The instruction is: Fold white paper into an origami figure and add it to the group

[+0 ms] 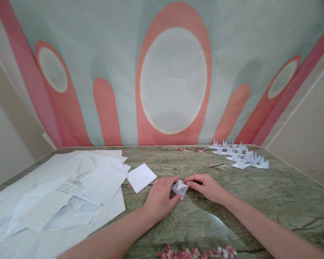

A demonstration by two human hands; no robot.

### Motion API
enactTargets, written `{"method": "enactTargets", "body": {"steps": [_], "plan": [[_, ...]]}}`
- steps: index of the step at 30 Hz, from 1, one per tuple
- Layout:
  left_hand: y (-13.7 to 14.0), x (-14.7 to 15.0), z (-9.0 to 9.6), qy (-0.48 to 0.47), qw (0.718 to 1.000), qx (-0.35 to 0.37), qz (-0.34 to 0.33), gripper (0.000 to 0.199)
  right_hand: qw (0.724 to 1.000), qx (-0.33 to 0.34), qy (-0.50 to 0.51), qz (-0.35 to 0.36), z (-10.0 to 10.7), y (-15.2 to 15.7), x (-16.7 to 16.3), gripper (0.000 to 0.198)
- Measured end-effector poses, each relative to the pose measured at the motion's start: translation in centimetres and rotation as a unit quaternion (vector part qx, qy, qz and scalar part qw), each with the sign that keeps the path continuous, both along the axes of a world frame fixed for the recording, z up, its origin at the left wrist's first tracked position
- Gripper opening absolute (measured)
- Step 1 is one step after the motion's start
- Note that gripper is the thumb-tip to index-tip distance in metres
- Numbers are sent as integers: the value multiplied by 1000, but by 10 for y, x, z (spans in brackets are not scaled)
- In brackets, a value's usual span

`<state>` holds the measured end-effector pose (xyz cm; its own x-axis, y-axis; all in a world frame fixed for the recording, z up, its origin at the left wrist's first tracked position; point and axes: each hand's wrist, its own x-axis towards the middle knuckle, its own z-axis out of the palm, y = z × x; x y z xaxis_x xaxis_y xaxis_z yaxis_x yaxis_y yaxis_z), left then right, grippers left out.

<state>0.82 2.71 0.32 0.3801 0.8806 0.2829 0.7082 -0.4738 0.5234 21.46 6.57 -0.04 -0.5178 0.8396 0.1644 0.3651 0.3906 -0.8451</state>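
A small folded piece of white paper lies at the middle of the table between my two hands, with a raised flap on top. My left hand grips its left side, fingers at the far edge and thumb at the near edge. From the right, my right hand pinches the paper's right corner between thumb and forefinger. Just beyond my left hand lies a flat white square sheet.
A loose heap of white papers, some printed, covers the table's left side. Several folded white paper figures stand in rows at the back right. Behind the wood-patterned table hangs a green and coral backdrop.
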Motion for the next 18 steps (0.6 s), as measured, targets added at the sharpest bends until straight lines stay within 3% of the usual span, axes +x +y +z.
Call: {"method": "enactTargets", "body": {"steps": [18], "plan": [[0, 0, -1, -14, 1000, -11, 4, 40, 1000, -12, 6, 13, 0, 0, -1, 21]]}}
